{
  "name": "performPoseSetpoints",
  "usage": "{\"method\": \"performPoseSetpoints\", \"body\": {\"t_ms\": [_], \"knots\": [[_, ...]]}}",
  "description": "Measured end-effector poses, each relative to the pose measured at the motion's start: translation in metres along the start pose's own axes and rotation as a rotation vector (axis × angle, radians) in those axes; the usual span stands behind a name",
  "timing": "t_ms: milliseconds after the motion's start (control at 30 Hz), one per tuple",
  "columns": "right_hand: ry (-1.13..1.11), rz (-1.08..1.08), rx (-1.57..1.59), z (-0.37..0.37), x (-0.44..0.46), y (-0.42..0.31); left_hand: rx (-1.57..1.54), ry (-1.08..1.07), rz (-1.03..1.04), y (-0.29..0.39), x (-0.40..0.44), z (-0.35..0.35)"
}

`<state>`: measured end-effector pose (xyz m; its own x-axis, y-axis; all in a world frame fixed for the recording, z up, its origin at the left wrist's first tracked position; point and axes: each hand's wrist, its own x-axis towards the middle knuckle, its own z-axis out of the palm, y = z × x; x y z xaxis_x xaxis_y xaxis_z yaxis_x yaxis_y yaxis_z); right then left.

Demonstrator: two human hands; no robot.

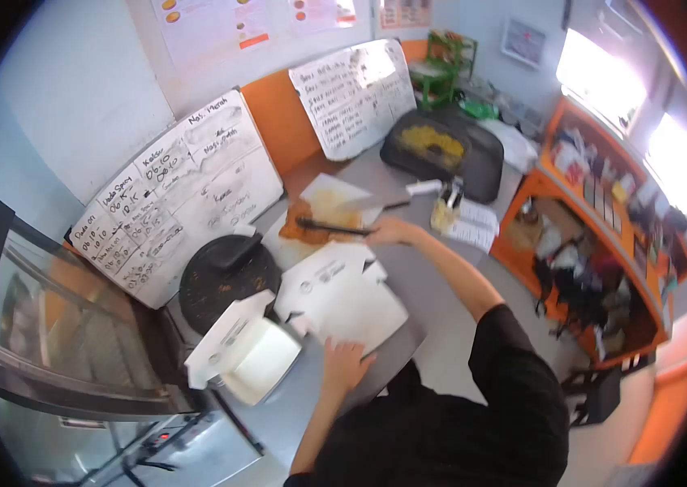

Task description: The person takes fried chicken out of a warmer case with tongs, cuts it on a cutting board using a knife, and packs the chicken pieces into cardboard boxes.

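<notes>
My right hand [392, 231] is closed round a slim black utensil, which looks like tongs [329, 228]. Its far end rests on a piece of golden-brown fried food [299, 223] lying on a white cutting board [331, 191]. Behind that hand lies a knife with a dark handle [396, 204]. My left hand [345, 365] touches the near edge of a white takeaway box [343, 296], fingers stretched out over it. A second white takeaway box [260, 361] stands open to the left of this hand.
A round black pan [217, 280] with crumbs is at the left, beside a glass display case [83, 325]. At the back, yellow food sits on a black tray [481, 166]. Written whiteboards [189, 187] lean on the wall. Orange shelves [591, 235] stand at the right.
</notes>
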<state>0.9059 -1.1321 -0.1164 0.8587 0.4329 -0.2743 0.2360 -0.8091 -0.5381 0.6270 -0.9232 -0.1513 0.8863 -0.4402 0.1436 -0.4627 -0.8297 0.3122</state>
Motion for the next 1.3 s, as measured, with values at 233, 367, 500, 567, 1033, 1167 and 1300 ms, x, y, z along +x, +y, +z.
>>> {"method": "performPoseSetpoints", "body": {"t_ms": [233,367,500,567,1033,1167,1300], "knots": [[-0.557,0.101,-0.063,-0.109,-0.028,0.005,-0.211,-0.682,-0.596,0.011,0.025,0.017],[-0.451,0.006,0.043,-0.139,-0.017,0.045,-0.325,-0.75,-0.682,0.026,0.01,0.015],[-0.268,-0.248,0.122,-0.128,0.002,0.021,-0.645,-0.785,-0.748,0.034,0.038,-0.006],[-0.243,-0.313,0.269,-0.087,0.012,-0.006,-0.593,-0.551,-0.727,0.029,0.064,-0.012],[-0.281,-0.475,0.245,-0.049,0.035,-0.014,-1.734,0.721,-0.686,-0.068,0.175,0.013],[0.086,-0.063,-0.614,-0.082,0.103,0.095,-1.592,0.741,-0.817,-0.1,0.2,0.017],[-0.108,-0.066,-0.834,-0.086,0.153,0.184,-1.539,0.631,-0.924,-0.116,0.22,0.045]]}}
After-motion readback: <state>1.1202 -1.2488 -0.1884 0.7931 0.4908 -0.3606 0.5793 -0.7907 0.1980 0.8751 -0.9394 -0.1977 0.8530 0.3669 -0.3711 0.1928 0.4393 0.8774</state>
